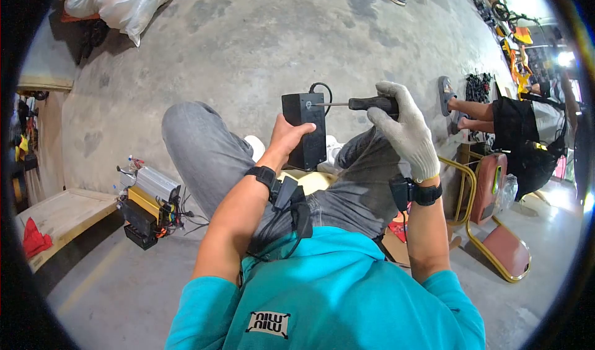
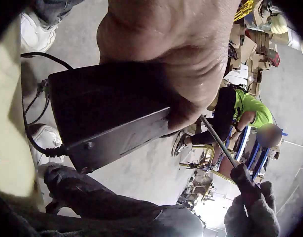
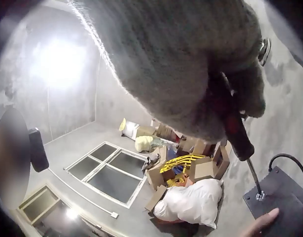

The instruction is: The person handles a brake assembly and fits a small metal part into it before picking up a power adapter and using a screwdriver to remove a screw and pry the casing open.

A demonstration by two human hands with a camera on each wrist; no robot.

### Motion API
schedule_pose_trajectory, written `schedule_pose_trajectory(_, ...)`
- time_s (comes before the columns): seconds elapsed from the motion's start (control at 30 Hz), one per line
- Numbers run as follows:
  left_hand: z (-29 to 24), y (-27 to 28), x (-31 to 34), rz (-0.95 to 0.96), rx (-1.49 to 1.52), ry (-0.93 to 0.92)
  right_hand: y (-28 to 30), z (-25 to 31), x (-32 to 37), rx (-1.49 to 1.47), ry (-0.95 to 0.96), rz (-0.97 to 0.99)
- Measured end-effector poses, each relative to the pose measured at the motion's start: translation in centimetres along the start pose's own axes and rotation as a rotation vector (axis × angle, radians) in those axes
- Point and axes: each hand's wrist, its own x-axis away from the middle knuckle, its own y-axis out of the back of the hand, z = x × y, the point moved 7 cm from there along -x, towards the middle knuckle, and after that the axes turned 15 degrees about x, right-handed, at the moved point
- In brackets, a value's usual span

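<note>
My bare left hand (image 1: 287, 140) grips a black power adapter (image 1: 312, 144), a long box with a cord looping from its far end. The thumb lies across its upper face. My gloved right hand (image 1: 409, 130) holds a screwdriver (image 1: 362, 104) by its dark handle, with the shaft pointing left. In the right wrist view, the tip of the screwdriver (image 3: 244, 140) meets a small shiny spot on the adapter (image 3: 284, 197), near one edge. The left wrist view shows the adapter (image 2: 112, 123) from its cord end, with the left hand (image 2: 171, 44) wrapped over it.
A silver and gold metal unit with wires (image 1: 149, 198) sits on the floor at left, beside a low wooden platform (image 1: 74, 217). A pink-seated chair (image 1: 489, 189) lies at right. Another person's legs (image 1: 477, 118) are beyond it. A white bag (image 1: 124, 3) stands far left.
</note>
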Motion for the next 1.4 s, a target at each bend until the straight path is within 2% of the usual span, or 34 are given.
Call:
schedule_pose_trajectory(0.07, 0.0, -0.1, 0.0, 0.003, 0.001, -0.008, 0.0, -0.3, -0.2, 0.019, -0.015, -0.035)
schedule_pose_trajectory(0.17, 0.6, 0.3, -0.5, -0.019, 0.003, -0.010, -0.3, -1.2, -0.4, -0.027, -0.052, 0.046)
schedule_pose_trajectory(0.23, 0.8, 0.6, -0.6, -0.062, -0.016, -0.003, 0.2, -0.5, -0.1, 0.005, 0.078, -0.011)
schedule_pose_trajectory(0.37, 0.4, 0.1, -0.4, -0.004, -0.003, -0.005, 0.4, 0.4, 0.0, 0.044, 0.116, -0.101)
schedule_pose_trajectory(0.43, 0.5, 0.3, -0.4, -0.032, 0.039, 0.020, -0.3, -0.9, -0.4, -0.065, -0.025, 0.019)
schedule_pose_trajectory(0.67, 0.6, 0.8, -0.6, -0.059, -0.017, 0.001, 0.3, -0.9, -0.1, -0.025, 0.004, 0.002)
schedule_pose_trajectory(0.77, 0.3, 0.8, -0.2, -0.076, 0.045, 0.017, 0.3, -1.5, 0.0, -0.147, -0.072, 0.033)
schedule_pose_trajectory(0.83, -0.3, 0.6, 0.2, -0.067, 0.042, -0.021, 0.7, -2.3, 0.0, -0.277, -0.211, -0.018)
schedule_pose_trajectory(0.87, 0.0, 0.8, 0.0, -0.067, 0.044, -0.020, 0.6, -2.6, 0.0, -0.275, -0.211, -0.016)
schedule_pose_trajectory(0.93, 1.1, 1.1, -0.8, -0.033, 0.000, 0.029, -1.0, -6.3, 0.1, -0.917, -0.437, -0.106)
schedule_pose_trajectory(0.97, 1.0, 1.0, -0.7, -0.034, 0.004, 0.028, -3.4, -10.0, -0.3, -1.249, -0.488, -0.043)
schedule_pose_trajectory(1.0, 0.7, 1.0, -0.6, -0.046, -0.008, 0.022, -4.2, -10.0, -0.3, -1.247, -0.487, -0.040)
schedule_pose_trajectory(1.07, 0.1, 0.7, -0.3, -0.055, -0.021, 0.018, -7.3, -8.9, 0.2, -1.349, -0.512, 0.222)
schedule_pose_trajectory(1.1, -0.2, 0.5, -0.1, -0.043, -0.012, 0.021, -8.2, -7.4, 0.1, -1.356, -0.397, 0.299)
schedule_pose_trajectory(1.23, 1.0, 1.1, -0.7, -0.087, 0.003, 0.012, -10.0, -3.5, -0.1, -1.222, -0.389, 0.304)
schedule_pose_trajectory(1.3, 0.9, 1.0, -0.6, -0.107, -0.009, 0.015, -11.0, -3.3, -0.1, -1.095, -0.537, 0.276)
schedule_pose_trajectory(1.33, 0.8, 1.1, -0.5, -0.127, -0.021, 0.019, -11.5, -3.6, -0.4, -1.094, -0.535, 0.275)
schedule_pose_trajectory(1.4, 0.6, 0.9, -0.5, -0.091, -0.014, 0.022, -13.2, -3.9, -1.9, -0.848, -0.377, 0.350)
